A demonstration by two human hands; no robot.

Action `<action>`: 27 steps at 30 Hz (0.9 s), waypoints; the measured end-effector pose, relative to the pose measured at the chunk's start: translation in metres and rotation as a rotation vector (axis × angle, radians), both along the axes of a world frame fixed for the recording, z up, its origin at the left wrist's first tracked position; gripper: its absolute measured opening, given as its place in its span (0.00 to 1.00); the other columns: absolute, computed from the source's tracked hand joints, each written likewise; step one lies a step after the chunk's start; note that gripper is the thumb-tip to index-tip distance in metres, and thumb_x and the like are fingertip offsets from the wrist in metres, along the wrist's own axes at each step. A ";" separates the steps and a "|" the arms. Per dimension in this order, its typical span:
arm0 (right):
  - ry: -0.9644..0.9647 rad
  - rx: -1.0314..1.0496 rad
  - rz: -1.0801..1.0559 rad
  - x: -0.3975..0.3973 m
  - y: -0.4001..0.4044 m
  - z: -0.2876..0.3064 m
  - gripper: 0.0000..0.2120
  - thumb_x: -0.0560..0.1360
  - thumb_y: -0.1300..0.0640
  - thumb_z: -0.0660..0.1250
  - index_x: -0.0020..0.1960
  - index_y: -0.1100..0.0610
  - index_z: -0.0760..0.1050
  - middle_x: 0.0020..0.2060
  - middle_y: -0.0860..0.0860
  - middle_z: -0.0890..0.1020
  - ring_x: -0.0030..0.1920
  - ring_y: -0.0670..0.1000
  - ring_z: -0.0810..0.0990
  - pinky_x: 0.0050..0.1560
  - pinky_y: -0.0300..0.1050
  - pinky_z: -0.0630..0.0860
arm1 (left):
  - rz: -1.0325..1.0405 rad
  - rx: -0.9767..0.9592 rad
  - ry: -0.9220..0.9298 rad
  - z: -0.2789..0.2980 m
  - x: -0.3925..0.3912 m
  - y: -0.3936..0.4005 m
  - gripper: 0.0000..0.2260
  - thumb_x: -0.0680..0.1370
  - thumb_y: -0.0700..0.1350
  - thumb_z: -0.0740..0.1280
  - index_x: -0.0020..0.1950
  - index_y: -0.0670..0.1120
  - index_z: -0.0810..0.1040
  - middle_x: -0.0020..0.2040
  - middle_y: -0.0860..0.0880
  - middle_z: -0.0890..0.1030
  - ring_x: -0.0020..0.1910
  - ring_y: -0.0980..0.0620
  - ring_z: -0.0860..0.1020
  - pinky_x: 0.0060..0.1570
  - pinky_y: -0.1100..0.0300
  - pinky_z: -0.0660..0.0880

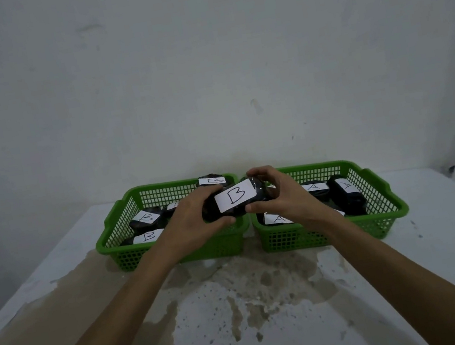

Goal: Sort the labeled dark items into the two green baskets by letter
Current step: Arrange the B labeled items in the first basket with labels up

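Two green mesh baskets stand side by side at the back of the table. The left basket [118, 245] holds several dark wrapped items with white labels marked B [147, 216]. The right basket [388, 202] holds several dark items marked A [314, 187]. Both hands hold one dark item with a B label [235, 198] in the air over the gap between the baskets. My left hand [195, 222] grips its left end, my right hand [276, 194] its right end.
The white table top [418, 276] has a large brownish stain [253, 282] in front of the baskets. A pale wall [203, 71] rises directly behind them. The table's left edge runs diagonally at the lower left.
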State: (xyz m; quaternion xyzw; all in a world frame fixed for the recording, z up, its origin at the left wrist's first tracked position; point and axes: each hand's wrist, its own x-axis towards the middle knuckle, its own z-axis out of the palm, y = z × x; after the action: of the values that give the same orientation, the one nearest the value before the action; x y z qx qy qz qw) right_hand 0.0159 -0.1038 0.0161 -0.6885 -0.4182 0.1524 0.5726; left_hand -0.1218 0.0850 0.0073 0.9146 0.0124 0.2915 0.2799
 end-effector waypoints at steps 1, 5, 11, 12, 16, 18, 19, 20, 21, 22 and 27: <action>-0.022 -0.010 -0.001 0.000 0.000 0.000 0.32 0.68 0.60 0.80 0.68 0.51 0.71 0.64 0.51 0.76 0.56 0.50 0.84 0.61 0.53 0.79 | -0.003 0.011 -0.014 0.000 0.000 0.000 0.30 0.70 0.50 0.77 0.70 0.49 0.72 0.63 0.52 0.77 0.59 0.57 0.74 0.60 0.57 0.75; -0.072 -0.044 -0.010 0.002 0.001 -0.002 0.32 0.69 0.57 0.79 0.69 0.49 0.71 0.65 0.49 0.76 0.57 0.48 0.83 0.61 0.52 0.79 | 0.000 0.034 -0.025 -0.001 0.003 0.003 0.30 0.70 0.50 0.77 0.70 0.49 0.72 0.62 0.52 0.77 0.58 0.58 0.73 0.57 0.64 0.73; -0.293 -0.150 -0.037 0.004 0.016 0.001 0.33 0.69 0.55 0.79 0.71 0.51 0.69 0.63 0.48 0.77 0.57 0.45 0.81 0.58 0.42 0.78 | 0.007 0.059 0.013 -0.008 0.007 0.020 0.31 0.71 0.51 0.77 0.71 0.49 0.71 0.64 0.51 0.76 0.61 0.54 0.74 0.61 0.56 0.75; -0.409 -0.203 -0.053 0.005 0.023 0.001 0.34 0.69 0.52 0.78 0.71 0.52 0.69 0.63 0.49 0.77 0.58 0.47 0.79 0.58 0.42 0.77 | 0.014 0.072 0.039 -0.008 0.008 0.027 0.31 0.71 0.50 0.76 0.72 0.49 0.71 0.65 0.50 0.76 0.62 0.54 0.74 0.62 0.55 0.74; -0.824 -0.478 -0.072 0.011 0.066 -0.003 0.31 0.68 0.42 0.75 0.67 0.52 0.71 0.57 0.50 0.80 0.54 0.52 0.78 0.52 0.50 0.79 | 0.070 0.128 0.224 -0.012 0.013 0.059 0.31 0.71 0.50 0.77 0.71 0.49 0.71 0.65 0.49 0.77 0.61 0.51 0.75 0.61 0.54 0.73; -0.887 -0.615 -0.047 0.016 0.092 -0.009 0.28 0.68 0.42 0.75 0.62 0.54 0.73 0.55 0.52 0.79 0.53 0.53 0.78 0.50 0.51 0.79 | 0.086 0.151 0.339 -0.019 0.021 0.073 0.28 0.70 0.49 0.77 0.68 0.49 0.73 0.63 0.49 0.78 0.60 0.50 0.76 0.59 0.53 0.74; -0.907 -0.676 -0.030 0.019 0.104 -0.013 0.27 0.68 0.42 0.75 0.60 0.55 0.74 0.54 0.53 0.78 0.52 0.54 0.77 0.49 0.50 0.78 | 0.082 0.162 0.397 -0.023 0.025 0.079 0.26 0.70 0.49 0.77 0.67 0.50 0.74 0.62 0.49 0.79 0.59 0.50 0.77 0.59 0.52 0.75; -0.923 -0.727 -0.006 0.024 0.117 -0.018 0.26 0.69 0.42 0.75 0.59 0.55 0.75 0.53 0.53 0.77 0.52 0.54 0.77 0.48 0.49 0.76 | 0.075 0.165 0.456 -0.027 0.030 0.085 0.25 0.71 0.48 0.77 0.66 0.50 0.75 0.61 0.48 0.79 0.58 0.49 0.77 0.58 0.52 0.75; -0.920 -0.779 0.022 0.026 0.127 -0.022 0.24 0.69 0.43 0.75 0.58 0.56 0.75 0.51 0.53 0.76 0.50 0.54 0.77 0.46 0.48 0.75 | 0.066 0.162 0.516 -0.031 0.035 0.091 0.25 0.71 0.48 0.77 0.66 0.49 0.75 0.62 0.48 0.79 0.59 0.49 0.77 0.59 0.51 0.76; -0.904 -0.821 0.050 0.030 0.137 -0.027 0.23 0.69 0.44 0.76 0.57 0.56 0.76 0.48 0.52 0.76 0.48 0.54 0.77 0.44 0.47 0.74 | 0.059 0.156 0.569 -0.033 0.039 0.096 0.27 0.71 0.49 0.77 0.67 0.48 0.74 0.64 0.47 0.78 0.61 0.48 0.76 0.61 0.51 0.75; -0.848 -0.906 0.091 0.039 0.159 -0.048 0.20 0.69 0.41 0.75 0.51 0.55 0.80 0.44 0.51 0.82 0.42 0.53 0.80 0.42 0.48 0.78 | 0.118 0.182 0.633 -0.043 0.049 0.116 0.37 0.70 0.55 0.76 0.75 0.45 0.67 0.73 0.46 0.72 0.69 0.47 0.72 0.68 0.51 0.70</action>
State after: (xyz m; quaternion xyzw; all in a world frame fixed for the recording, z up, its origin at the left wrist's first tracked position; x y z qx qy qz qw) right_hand 0.0554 0.0552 -0.0318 -0.8452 -0.5320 0.0521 0.0006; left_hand -0.0728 0.2010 -0.0355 0.9787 0.1258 0.0088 0.1618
